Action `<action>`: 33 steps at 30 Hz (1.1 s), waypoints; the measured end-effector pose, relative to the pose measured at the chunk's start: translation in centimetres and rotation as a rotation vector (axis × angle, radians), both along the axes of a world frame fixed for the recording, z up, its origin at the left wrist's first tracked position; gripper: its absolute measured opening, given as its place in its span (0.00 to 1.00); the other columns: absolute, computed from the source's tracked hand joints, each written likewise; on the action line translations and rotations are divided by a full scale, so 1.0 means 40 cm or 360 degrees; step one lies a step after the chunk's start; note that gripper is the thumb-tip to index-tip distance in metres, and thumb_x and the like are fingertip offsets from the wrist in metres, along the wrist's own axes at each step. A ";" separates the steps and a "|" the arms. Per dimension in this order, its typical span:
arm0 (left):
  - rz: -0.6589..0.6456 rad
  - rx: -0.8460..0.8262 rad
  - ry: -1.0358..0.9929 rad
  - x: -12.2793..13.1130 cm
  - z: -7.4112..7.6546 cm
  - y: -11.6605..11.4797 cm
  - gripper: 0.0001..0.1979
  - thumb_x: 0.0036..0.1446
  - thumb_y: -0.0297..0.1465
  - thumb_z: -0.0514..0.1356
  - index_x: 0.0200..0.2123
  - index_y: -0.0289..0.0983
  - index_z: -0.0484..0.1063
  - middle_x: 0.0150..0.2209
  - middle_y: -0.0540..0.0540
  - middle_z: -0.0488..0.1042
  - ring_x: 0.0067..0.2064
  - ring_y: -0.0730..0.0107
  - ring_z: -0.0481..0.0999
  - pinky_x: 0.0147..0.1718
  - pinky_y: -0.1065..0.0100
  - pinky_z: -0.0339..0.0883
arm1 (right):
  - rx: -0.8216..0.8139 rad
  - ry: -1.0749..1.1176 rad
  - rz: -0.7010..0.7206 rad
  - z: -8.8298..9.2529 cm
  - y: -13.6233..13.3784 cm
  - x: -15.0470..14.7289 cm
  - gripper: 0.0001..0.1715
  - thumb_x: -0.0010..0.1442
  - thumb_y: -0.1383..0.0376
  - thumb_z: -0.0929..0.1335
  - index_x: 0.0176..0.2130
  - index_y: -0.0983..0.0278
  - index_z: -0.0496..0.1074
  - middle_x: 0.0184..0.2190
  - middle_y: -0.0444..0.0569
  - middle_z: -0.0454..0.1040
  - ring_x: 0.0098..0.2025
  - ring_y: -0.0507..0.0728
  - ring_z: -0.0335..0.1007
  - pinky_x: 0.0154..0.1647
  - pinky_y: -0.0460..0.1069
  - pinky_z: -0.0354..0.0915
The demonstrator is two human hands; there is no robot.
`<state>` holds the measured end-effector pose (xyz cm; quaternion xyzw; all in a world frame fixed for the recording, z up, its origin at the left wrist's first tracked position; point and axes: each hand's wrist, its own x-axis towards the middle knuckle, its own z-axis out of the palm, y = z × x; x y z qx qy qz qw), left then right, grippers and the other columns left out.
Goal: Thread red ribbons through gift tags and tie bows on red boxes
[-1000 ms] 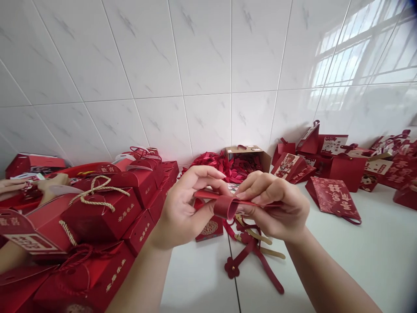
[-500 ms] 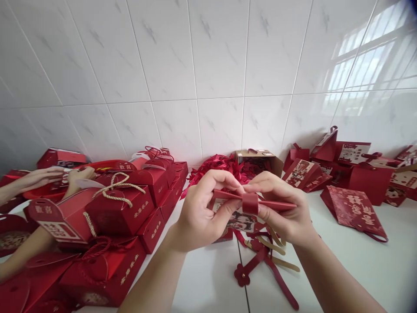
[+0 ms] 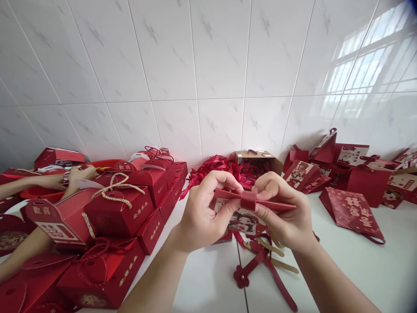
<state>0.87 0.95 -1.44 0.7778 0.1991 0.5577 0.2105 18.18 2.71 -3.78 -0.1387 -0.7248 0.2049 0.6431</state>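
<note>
Between my two hands is a red gift box with a printed picture on its front, its top edge pinched flat. My left hand is closed on the left part of that edge, thumb in front and fingers behind. On the right part, my right hand pinches the same edge. A short dark red strap loops over the middle of the edge, touched by fingertips of both hands. Below lie loose red straps, one with a flower-shaped end, and gold straps.
Stacked red boxes, some tied with cord, fill the left side. Another person's hands work above a red basin there. Red ribbons and a cardboard box of straps stand by the wall. More gift boxes lie right.
My fingers have shifted slightly around the strap, and my right fingertips are more curled against it. At the left, the other person's hands have drawn closer together.
</note>
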 end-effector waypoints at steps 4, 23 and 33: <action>0.0015 -0.0068 -0.0062 0.013 -0.008 0.012 0.08 0.61 0.23 0.59 0.40 0.40 0.65 0.36 0.50 0.72 0.34 0.77 0.74 0.32 0.76 0.71 | 0.0028 -0.0032 -0.0060 0.002 0.006 0.008 0.11 0.57 0.72 0.72 0.29 0.62 0.66 0.28 0.43 0.64 0.31 0.52 0.62 0.29 0.49 0.59; 0.0506 0.0062 0.0261 -0.039 0.050 -0.011 0.05 0.57 0.24 0.63 0.36 0.38 0.77 0.34 0.50 0.80 0.36 0.73 0.79 0.38 0.73 0.73 | -0.0854 -0.0254 0.0116 0.018 0.005 -0.014 0.10 0.53 0.62 0.75 0.33 0.63 0.73 0.30 0.44 0.74 0.30 0.51 0.69 0.30 0.47 0.66; 0.0343 -0.0035 0.0508 -0.021 0.030 0.003 0.08 0.60 0.25 0.60 0.39 0.38 0.79 0.35 0.48 0.79 0.36 0.72 0.77 0.36 0.72 0.72 | -0.0764 -0.0624 0.0182 0.019 0.006 -0.007 0.02 0.58 0.67 0.70 0.32 0.63 0.71 0.31 0.45 0.75 0.35 0.54 0.70 0.35 0.49 0.66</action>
